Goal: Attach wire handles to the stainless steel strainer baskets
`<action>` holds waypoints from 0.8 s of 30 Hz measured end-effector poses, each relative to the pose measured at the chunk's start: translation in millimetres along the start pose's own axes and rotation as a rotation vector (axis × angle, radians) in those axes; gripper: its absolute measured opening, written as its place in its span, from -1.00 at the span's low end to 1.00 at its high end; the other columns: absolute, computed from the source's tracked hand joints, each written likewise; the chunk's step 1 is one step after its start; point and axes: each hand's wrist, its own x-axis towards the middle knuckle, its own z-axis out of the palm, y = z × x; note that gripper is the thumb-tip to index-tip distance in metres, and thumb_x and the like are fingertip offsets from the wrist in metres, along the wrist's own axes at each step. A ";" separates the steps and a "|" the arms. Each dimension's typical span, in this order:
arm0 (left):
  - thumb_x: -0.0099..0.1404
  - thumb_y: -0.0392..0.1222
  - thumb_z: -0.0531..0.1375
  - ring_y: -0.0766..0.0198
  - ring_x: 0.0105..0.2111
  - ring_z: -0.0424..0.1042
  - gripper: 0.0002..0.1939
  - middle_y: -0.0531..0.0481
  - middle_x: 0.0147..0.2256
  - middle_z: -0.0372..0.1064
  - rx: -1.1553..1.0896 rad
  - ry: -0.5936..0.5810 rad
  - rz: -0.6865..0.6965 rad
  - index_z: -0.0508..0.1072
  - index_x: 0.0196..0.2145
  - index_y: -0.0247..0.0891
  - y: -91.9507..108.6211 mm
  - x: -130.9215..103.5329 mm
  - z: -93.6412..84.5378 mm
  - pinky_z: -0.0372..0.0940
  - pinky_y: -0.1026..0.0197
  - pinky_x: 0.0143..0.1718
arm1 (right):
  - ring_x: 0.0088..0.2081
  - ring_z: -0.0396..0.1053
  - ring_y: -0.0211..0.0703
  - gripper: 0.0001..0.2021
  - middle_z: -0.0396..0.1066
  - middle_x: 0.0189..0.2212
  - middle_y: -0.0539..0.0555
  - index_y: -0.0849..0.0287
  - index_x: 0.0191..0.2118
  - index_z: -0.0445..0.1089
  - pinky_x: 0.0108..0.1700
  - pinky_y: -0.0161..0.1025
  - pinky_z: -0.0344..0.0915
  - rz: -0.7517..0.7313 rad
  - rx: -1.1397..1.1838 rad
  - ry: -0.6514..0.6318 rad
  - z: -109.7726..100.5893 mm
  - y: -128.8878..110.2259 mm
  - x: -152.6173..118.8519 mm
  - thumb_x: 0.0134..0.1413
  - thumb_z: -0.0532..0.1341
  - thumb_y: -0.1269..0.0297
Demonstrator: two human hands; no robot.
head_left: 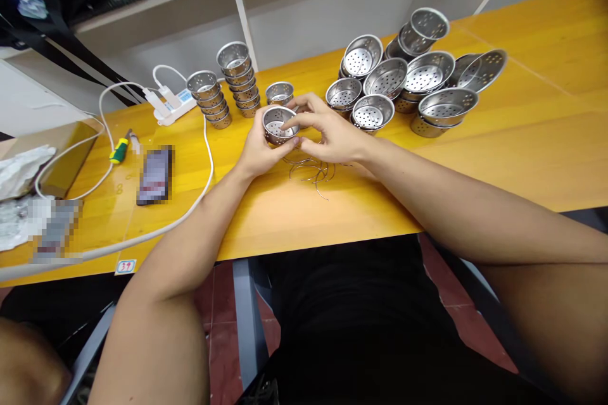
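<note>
Cup in L hand, R fingers @ rim.

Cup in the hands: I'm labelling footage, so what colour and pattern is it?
Silvery metal, dotted with small round holes; the cup shows best in the head view.

Glossy yellow table, white shelving upright along its far side, pale grey panel behind, reddish tiled floor below, grey-blue chair frame near the front edge.

The left hand holds a perforated metal cup.
</note>
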 end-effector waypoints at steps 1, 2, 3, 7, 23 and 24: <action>0.44 0.63 0.48 -0.14 0.36 0.67 0.03 -0.22 0.35 0.51 0.004 -0.001 -0.002 0.25 0.50 -0.03 -0.5 0.0 -0.1 0.57 -0.24 0.50 | 0.56 0.41 0.47 -0.70 0.43 0.48 0.27 -0.10 0.16 0.78 0.72 0.51 0.32 0.003 -0.004 0.000 -1.3 -1.4 0.2 0.37 0.58 0.13; 0.43 0.63 0.48 -0.15 0.37 0.67 0.04 -0.23 0.36 0.51 0.006 -0.005 -0.005 0.24 0.50 -0.04 -0.6 0.0 -0.1 0.58 -0.23 0.50 | 0.56 0.41 0.48 -0.73 0.42 0.50 0.27 -0.09 0.12 0.78 0.71 0.51 0.33 0.003 -0.012 -0.003 -2.5 -2.7 0.3 0.37 0.60 0.10; 0.43 0.63 0.48 -0.15 0.37 0.67 0.05 -0.24 0.37 0.50 0.003 -0.012 -0.004 0.22 0.51 -0.03 -0.2 0.0 0.0 0.59 -0.21 0.49 | 0.56 0.40 0.48 -0.76 0.42 0.51 0.26 -0.09 0.08 0.78 0.70 0.51 0.34 -0.003 -0.025 -0.008 -3.6 -3.8 0.6 0.37 0.61 0.08; 0.43 0.64 0.46 -0.14 0.42 0.65 0.11 -0.27 0.44 0.44 -0.029 -0.057 0.005 0.12 0.58 0.01 2.3 -0.4 1.4 0.63 -0.20 0.47 | 0.45 0.45 0.46 -0.84 0.50 0.42 0.23 -0.08 -0.02 0.75 0.63 0.54 0.35 -0.055 -0.118 -0.037 -8.6 -3.8 3.6 0.48 0.55 0.01; 0.47 0.59 0.45 -0.23 0.50 0.53 0.04 -0.36 0.62 0.27 0.067 -0.056 -0.061 0.17 0.61 0.11 -8.9 -6.0 -8.2 0.61 -0.27 0.39 | 0.35 0.59 0.22 -0.74 0.65 0.31 0.41 0.20 0.20 0.85 0.48 0.14 0.46 0.465 -0.737 0.400 -132.4 39.2 -5.5 0.51 0.52 0.47; 0.47 0.60 0.44 -0.23 0.50 0.53 0.04 -0.35 0.62 0.26 0.072 -0.058 -0.062 0.18 0.61 0.11 -7.9 -5.7 -8.7 0.61 -0.26 0.38 | 0.35 0.58 0.22 -0.73 0.65 0.31 0.41 0.20 0.19 0.85 0.48 0.14 0.45 0.484 -0.746 0.391 -131.9 41.9 -5.3 0.49 0.53 0.48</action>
